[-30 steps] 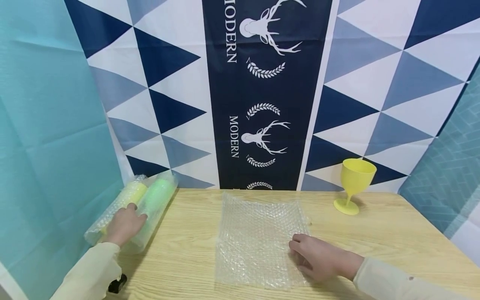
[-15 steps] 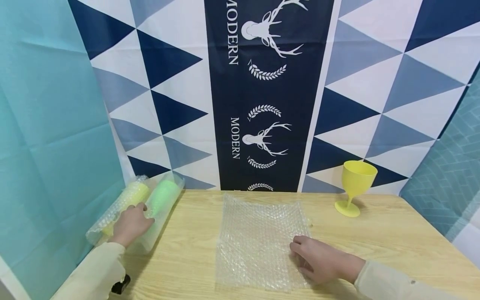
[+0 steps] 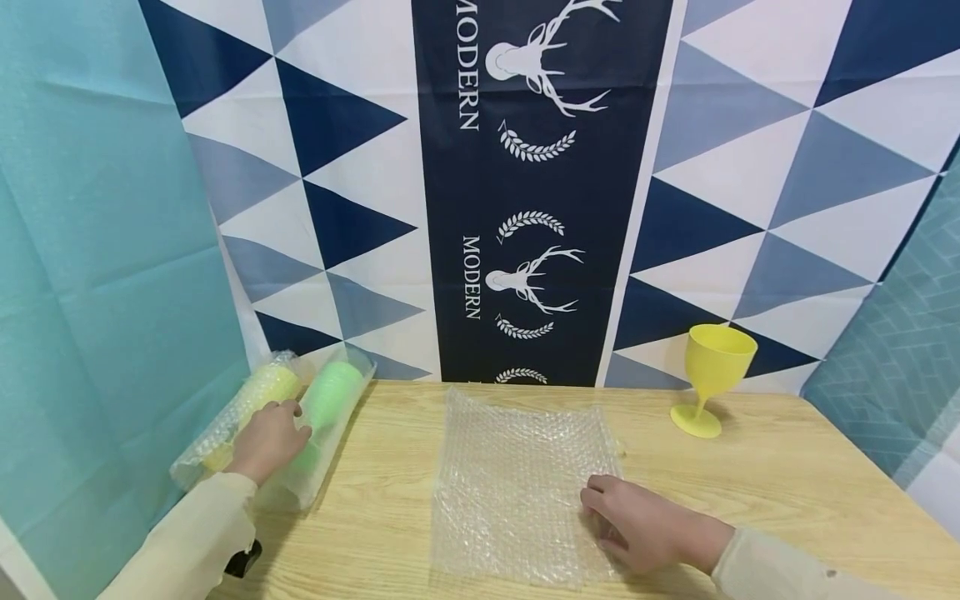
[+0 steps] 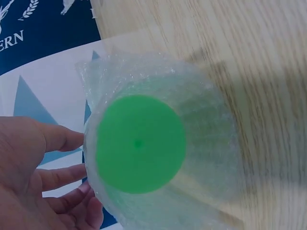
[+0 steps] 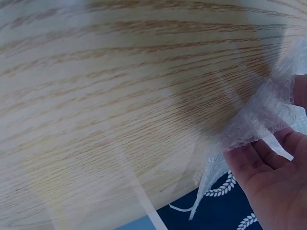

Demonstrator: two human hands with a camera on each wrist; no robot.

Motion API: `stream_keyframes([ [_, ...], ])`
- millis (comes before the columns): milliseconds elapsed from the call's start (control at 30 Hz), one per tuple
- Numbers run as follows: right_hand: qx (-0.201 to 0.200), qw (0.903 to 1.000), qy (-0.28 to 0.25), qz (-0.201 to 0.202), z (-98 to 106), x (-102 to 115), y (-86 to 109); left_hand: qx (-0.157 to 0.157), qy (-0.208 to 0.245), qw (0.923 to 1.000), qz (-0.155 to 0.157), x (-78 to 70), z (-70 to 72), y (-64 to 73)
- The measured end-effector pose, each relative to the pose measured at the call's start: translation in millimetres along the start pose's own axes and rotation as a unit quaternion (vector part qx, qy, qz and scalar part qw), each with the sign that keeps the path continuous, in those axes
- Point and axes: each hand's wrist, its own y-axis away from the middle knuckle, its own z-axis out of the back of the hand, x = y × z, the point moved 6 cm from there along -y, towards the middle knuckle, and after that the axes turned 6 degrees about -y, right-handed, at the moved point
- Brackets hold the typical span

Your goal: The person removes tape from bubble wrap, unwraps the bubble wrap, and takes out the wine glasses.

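Two bubble-wrapped cylindrical bundles lie side by side at the table's left, one with something yellow inside [image 3: 276, 385], the other with something green [image 3: 333, 392]. My left hand [image 3: 268, 440] is between them. In the left wrist view, its loosely bent thumb and fingers [image 4: 67, 175] touch the side of the green bundle's wrap, whose round green end [image 4: 140, 143] faces the camera. Flat in the middle lies a clear bubble wrap sheet [image 3: 517, 492]. My right hand [image 3: 637, 521] holds its right edge, the wrap [image 5: 259, 117] rising between thumb and fingers in the right wrist view.
A yellow goblet [image 3: 718, 362] stands upright at the back right of the wooden table [image 3: 795, 500]. Behind the table hangs a patterned cloth [image 3: 540, 192]. A teal cloth [image 3: 112, 292] closes off the left side, near the wrapped bundles.
My left hand has shifted slightly right, and the green bundle has moved a little right, away from the yellow one. My right hand and the bubble wrap sheet have hardly moved.
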Motion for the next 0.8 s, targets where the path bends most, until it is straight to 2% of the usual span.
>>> stream_keyframes([
  [167,0.002,1.0,-0.001,0.005,-1,0,-0.7,0.016,-0.003,0.9999,0.004,0.0,-3.1,-8.7],
  [433,-0.001,1.0,0.004,0.002,-1,0,0.8,0.051,0.02,0.9985,-0.006,-4.6,-6.2,-29.9],
  [800,-0.003,1.0,0.001,0.003,-2,-1,-1.6,0.107,0.021,0.9934,0.036,-2.5,-10.5,-52.9],
])
